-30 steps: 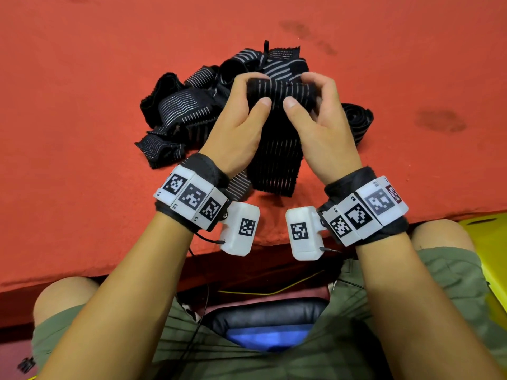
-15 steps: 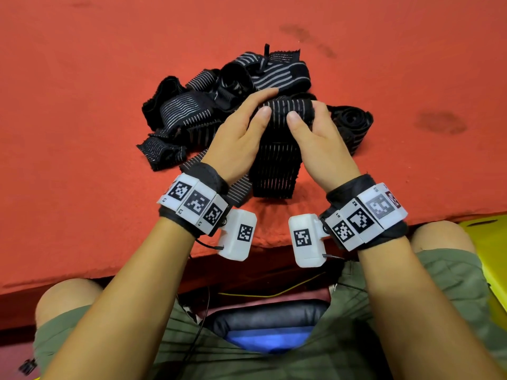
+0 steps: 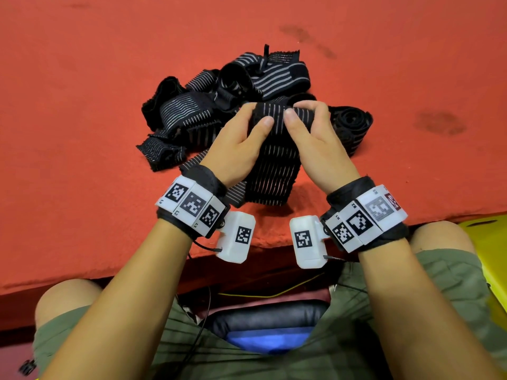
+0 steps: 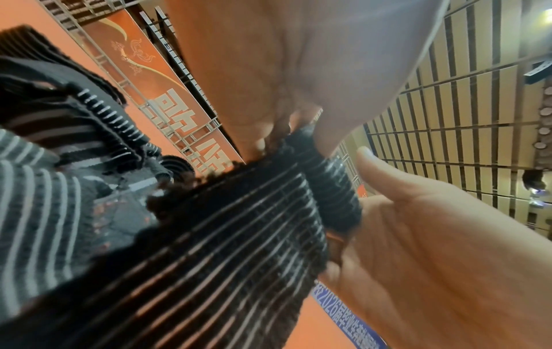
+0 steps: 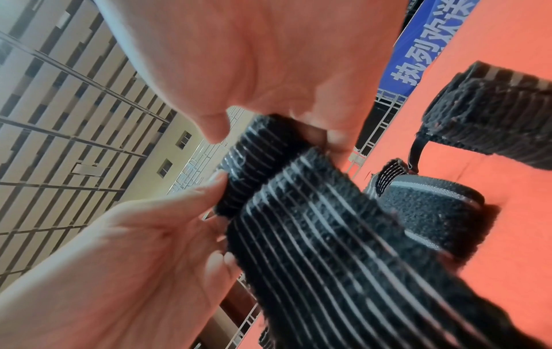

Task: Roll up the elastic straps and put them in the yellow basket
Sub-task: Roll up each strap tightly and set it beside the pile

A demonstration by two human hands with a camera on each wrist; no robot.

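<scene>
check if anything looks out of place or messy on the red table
Yes: the black striped elastic straps lie in a tangled heap on the red felt table, unrolled. One flattened coil sits beside it, outside the yellow basket.

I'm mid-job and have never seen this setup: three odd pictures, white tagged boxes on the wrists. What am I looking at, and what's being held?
No machine here: a person works with bare hands. The white tagged boxes are wrist-worn cameras and markers. The wide picture comes from a head camera looking down; the other two look along each wrist at the fingers. On the red felt-covered table lies a pile of black elastic straps with pale stripes, plus one rolled black strap lying right of the hands. The left hand and right hand both pinch the striped strap being rolled; its loose tail hangs toward the table edge. A yellow plastic basket peeks in at the right.
</scene>
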